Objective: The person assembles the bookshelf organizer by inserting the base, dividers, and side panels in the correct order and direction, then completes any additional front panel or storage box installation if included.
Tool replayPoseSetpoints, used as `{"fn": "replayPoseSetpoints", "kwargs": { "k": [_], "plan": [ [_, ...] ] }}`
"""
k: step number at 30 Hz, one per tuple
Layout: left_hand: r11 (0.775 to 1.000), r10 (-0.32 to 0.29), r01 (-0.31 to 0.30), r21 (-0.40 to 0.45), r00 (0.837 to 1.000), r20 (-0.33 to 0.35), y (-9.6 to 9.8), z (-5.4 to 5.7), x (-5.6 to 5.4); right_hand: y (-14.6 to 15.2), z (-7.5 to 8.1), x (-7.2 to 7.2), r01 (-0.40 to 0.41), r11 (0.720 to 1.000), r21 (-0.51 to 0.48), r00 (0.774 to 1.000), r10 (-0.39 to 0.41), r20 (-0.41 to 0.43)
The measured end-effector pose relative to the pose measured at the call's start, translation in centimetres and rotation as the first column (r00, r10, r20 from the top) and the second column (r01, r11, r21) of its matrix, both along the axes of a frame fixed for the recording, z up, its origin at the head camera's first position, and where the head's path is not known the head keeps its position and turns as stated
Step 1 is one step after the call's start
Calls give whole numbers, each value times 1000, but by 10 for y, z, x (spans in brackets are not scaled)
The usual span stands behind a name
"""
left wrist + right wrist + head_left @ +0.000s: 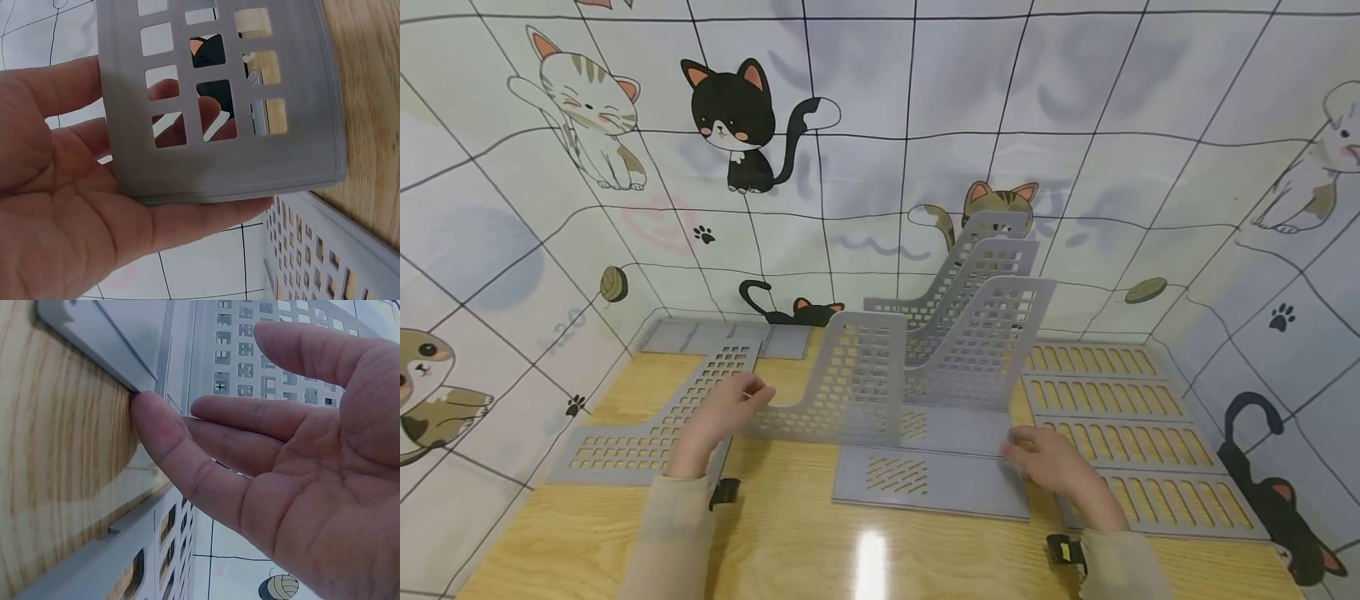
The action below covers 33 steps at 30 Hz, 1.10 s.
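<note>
My left hand [722, 410] holds the low left end of a grey perforated side panel [868, 367], which stands upright with its tall end to the right. In the left wrist view that panel [231, 164] has fingers behind its square holes, and one finger runs along its edge. My right hand [1052, 458] is at the right edge of a flat grey base plate [973, 479] with slanted slots. The right wrist view shows one fingertip [153, 412] against the plate's edge [103, 359], the fingers fairly straight. Behind, similar upright panels [981, 358] rise in a row.
Another perforated panel [617, 477] lies at the left, under my left forearm. A grey ridged plate [700, 335] rests at the back left against the wall. On the right lies a large slotted panel [1120, 421]. A cat-printed cloth [865, 100] surrounds the wooden table [790, 542].
</note>
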<state>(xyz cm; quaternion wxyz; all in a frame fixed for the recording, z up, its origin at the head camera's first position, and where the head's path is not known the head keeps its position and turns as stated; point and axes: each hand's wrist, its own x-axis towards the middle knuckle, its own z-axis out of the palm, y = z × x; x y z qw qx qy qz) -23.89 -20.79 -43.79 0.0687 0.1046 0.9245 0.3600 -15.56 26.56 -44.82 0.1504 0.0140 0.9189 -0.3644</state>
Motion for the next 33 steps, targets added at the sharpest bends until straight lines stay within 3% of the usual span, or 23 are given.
{"fn": "replayPoseSetpoints", "kwargs": {
  "k": [12,19,26,33],
  "plan": [
    [996,-89,89,2,996,-32,29,-3,1,4,-4,2,-1,1000,-12,1000,1,-8],
    [991,-127,126,35,992,24,40,0,3,5,-5,1,-2,1000,-17,1000,1,-8],
    [994,-98,95,54,993,59,31,1,3,3,-3,-1,-3,1000,-16,1000,3,-4],
    [984,-137,125,125,986,95,42,-5,2,3,-2,-1,8,1000,-22,1000,-8,-1]
  ]
}}
